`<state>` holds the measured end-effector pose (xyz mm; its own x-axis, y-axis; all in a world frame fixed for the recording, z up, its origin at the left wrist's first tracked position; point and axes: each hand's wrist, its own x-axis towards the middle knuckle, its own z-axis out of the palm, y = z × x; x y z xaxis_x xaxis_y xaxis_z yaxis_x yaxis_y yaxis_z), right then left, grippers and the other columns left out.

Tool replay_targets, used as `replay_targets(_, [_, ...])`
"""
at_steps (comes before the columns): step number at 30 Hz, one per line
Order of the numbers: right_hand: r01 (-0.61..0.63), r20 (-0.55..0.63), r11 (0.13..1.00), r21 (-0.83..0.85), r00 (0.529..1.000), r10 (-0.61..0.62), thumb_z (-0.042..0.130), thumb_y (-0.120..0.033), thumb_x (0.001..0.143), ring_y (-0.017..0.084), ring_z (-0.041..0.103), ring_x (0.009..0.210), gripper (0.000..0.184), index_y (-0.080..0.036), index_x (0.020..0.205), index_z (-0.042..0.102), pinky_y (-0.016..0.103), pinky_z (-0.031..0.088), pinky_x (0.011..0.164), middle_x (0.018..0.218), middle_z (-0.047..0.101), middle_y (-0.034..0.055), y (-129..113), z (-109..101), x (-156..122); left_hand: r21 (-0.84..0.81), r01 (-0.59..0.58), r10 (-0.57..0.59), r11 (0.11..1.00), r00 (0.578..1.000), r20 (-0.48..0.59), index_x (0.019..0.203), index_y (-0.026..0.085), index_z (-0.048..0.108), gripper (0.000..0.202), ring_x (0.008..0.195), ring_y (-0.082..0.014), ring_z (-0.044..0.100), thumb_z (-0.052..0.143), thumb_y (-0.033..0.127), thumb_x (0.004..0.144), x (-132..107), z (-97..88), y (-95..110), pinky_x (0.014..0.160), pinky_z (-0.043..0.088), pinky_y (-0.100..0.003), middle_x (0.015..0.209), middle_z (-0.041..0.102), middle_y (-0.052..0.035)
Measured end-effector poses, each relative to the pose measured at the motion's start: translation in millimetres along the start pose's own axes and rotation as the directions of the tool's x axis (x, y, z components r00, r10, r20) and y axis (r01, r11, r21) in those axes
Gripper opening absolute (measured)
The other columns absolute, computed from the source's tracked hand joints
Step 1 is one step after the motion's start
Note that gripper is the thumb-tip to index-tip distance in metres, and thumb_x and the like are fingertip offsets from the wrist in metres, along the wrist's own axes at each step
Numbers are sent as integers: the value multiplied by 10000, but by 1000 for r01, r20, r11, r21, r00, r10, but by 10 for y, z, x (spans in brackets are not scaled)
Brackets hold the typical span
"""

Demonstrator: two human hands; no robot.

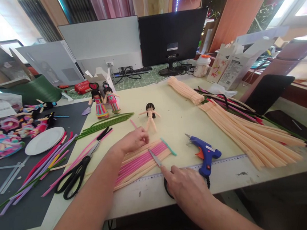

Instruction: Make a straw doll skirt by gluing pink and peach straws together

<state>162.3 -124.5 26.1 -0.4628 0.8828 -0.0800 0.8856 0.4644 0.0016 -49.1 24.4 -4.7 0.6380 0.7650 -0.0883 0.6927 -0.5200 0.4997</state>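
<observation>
My left hand (pixel 138 139) is closed, fingers curled, above the far edge of a row of pink and peach pipe cleaners (pixel 144 162). A short pink pipe cleaner (pixel 133 123) sticks out beyond it; whether the fingers hold it is hidden. My right hand (pixel 186 184) grips small scissors (pixel 156 158), whose blades lie over the row. A teal pipe cleaner (pixel 168 147) crosses the row's right end. Just beyond my left hand lies a peach doll (pixel 150 117) with black hair. Right of the scissors rests a blue glue gun (pixel 208 155).
Black-handled scissors (pixel 75 170) and loose coloured pipe cleaners (pixel 43 166) lie left, near a white plate (pixel 45 140) and several dolls (pixel 8 139). Two dressed dolls (pixel 104 102) stand behind green pipe cleaners (pixel 106 124). Peach bundles (pixel 248 130) spread right. A ruler (pixel 229 159) runs along the front.
</observation>
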Motion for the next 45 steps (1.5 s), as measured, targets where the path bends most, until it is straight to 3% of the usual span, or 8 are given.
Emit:
replay_targets(7, [-24, -1, 999, -32, 1000, 24, 561, -121, 829, 175, 645, 628, 335, -222, 1143, 612, 278, 336, 532, 748, 653, 39, -4, 44, -23, -61, 95, -96, 994, 995, -16, 905, 192, 664, 200, 849, -158, 560, 510, 238, 787, -19, -47, 61, 796, 452, -257, 970, 537, -37])
replay_targets(15, [11, -38, 1000, -25, 999, -12, 588, -104, 819, 217, 638, 707, 268, -175, 1067, 659, 320, 378, 611, 742, 662, 49, -27, 54, -5, -120, 127, -130, 985, 991, -19, 817, 199, 677, 190, 770, -151, 557, 517, 298, 790, -49, -60, 165, 730, 438, -265, 916, 518, -17])
replay_targets(26, [-51, -102, 998, 20, 993, 53, 616, -153, 809, 188, 648, 672, 363, -242, 1161, 626, 308, 368, 573, 779, 653, -2, 12, 200, -66, -146, 97, -111, 984, 990, -87, 647, 169, 600, 210, 694, -119, 520, 496, 248, 812, -49, -40, 255, 712, 417, -253, 852, 480, -7])
replay_targets(36, [-31, -34, 999, 41, 999, 32, 606, -129, 816, 197, 656, 727, 372, -220, 1177, 623, 305, 399, 603, 813, 669, 14, 8, 133, -61, -108, 63, -74, 992, 992, -99, 599, 167, 559, 266, 721, -124, 524, 481, 263, 834, -43, 2, 202, 734, 424, -261, 878, 500, -18])
replay_targets(45, [4, 35, 1000, 8, 999, -5, 578, -130, 838, 202, 659, 700, 296, -207, 1119, 633, 294, 379, 552, 791, 665, 31, 32, 74, -15, -77, 65, -71, 995, 994, -81, 767, 191, 660, 172, 769, -141, 551, 490, 206, 791, -86, -51, 207, 753, 427, -257, 896, 521, -18])
